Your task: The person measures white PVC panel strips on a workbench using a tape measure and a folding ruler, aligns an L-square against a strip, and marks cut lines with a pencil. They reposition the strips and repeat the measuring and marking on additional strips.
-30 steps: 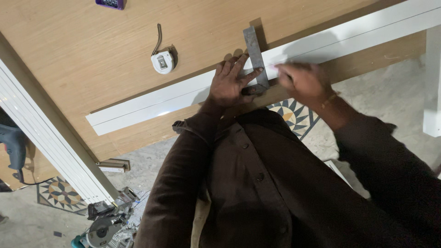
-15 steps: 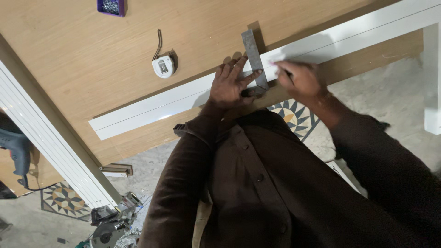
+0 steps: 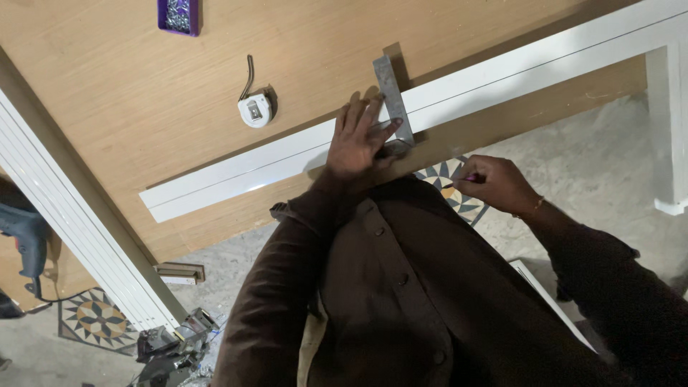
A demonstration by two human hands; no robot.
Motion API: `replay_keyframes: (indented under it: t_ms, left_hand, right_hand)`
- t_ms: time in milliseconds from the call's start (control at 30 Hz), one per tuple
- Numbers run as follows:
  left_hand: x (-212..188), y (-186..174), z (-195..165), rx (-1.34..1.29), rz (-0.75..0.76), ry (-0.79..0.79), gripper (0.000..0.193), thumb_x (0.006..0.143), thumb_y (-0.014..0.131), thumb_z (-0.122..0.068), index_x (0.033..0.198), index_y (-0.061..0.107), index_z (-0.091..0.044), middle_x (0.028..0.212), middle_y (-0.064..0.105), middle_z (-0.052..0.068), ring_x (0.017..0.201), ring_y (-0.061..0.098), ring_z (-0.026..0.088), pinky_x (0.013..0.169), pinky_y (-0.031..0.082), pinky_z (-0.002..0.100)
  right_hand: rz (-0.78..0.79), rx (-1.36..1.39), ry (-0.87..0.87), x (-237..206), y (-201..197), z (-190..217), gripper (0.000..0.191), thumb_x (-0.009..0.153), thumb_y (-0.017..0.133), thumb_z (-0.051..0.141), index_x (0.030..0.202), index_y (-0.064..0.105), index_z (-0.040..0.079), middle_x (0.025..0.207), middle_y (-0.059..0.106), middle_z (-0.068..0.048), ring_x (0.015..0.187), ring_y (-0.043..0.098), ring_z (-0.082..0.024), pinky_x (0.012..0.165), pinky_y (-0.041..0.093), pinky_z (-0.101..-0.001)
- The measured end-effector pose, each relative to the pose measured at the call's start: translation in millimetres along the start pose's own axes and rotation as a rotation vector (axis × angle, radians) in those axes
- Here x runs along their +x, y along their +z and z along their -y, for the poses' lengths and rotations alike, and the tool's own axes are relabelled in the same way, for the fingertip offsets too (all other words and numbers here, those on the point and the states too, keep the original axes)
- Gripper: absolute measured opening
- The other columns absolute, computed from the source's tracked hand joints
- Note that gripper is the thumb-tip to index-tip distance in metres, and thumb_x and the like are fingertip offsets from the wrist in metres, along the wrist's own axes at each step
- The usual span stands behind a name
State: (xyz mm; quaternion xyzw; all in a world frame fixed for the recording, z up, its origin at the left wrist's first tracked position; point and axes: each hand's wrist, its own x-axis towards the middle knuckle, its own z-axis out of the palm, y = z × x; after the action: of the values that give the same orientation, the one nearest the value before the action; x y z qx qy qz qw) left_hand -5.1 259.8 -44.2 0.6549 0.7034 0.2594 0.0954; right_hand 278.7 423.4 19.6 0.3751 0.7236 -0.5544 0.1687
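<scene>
Hands worked at the near edge of a wooden board (image 3: 107,93): the left hand (image 3: 358,140) lay spread, fingers pressing a metal try square (image 3: 393,97) onto a long white trim strip (image 3: 236,168), while the right hand (image 3: 491,183), off the board just right of it, pinched a small pencil (image 3: 466,178). Left of the hands sat a white tape measure (image 3: 255,109); below lay a concrete floor (image 3: 595,150) with patterned tile (image 3: 448,179).
</scene>
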Motion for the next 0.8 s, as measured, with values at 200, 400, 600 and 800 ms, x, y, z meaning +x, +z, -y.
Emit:
replay_keyframes:
  t_ms: [200, 400, 600, 800]
  left_hand:
    - [-34.7, -8.7, -20.2, 0.006, -0.051, -0.023, 0.03, 0.091, 0.068, -0.014, 0.119, 0.068, -0.006, 0.126, 0.067, 0.011, 0.117, 0.059, 0.031, 0.109, 0.046, 0.048]
    - [-66.1, -40.2, -14.5, -0.031, -0.032, -0.318, 0.043, 0.088, 0.067, -0.013, 0.131, 0.067, -0.008, 0.113, 0.062, 0.011, 0.103, 0.057, 0.032, 0.095, 0.044, 0.046]
    - [-64.8, -63.7, 8.3, 0.041, -0.051, -0.314, 0.048, 0.08, 0.072, -0.018, 0.126, 0.065, -0.008, 0.115, 0.063, 0.01, 0.103, 0.058, 0.032, 0.092, 0.045, 0.046]
    - [-39.4, -64.4, 8.9, 0.045, -0.051, -0.206, 0.037, 0.09, 0.07, -0.017, 0.127, 0.066, -0.014, 0.116, 0.066, 0.005, 0.107, 0.062, 0.027, 0.096, 0.048, 0.043]
  right_hand:
    - [0.007, 0.098, 0.054, 31.4, -28.7, 10.9, 0.025, 0.108, 0.054, 0.023, 0.112, 0.067, 0.002, 0.093, 0.072, -0.01, 0.079, 0.067, -0.017, 0.072, 0.058, -0.0328]
    - [-0.18, -0.518, -0.478, 111.3, -66.2, 67.2, 0.042, 0.106, 0.062, 0.033, 0.139, 0.064, 0.007, 0.124, 0.073, -0.013, 0.109, 0.07, -0.027, 0.094, 0.055, -0.0453]
    - [0.082, -0.66, -0.297, 146.9, -84.3, 120.3, 0.054, 0.088, 0.078, 0.037, 0.136, 0.066, 0.014, 0.125, 0.073, -0.012, 0.109, 0.069, -0.036, 0.095, 0.052, -0.0499]
    - [-0.108, -0.647, -0.476, 132.1, -88.5, 119.3, 0.052, 0.09, 0.078, 0.031, 0.138, 0.067, 0.016, 0.122, 0.073, -0.01, 0.11, 0.069, -0.032, 0.098, 0.052, -0.0478]
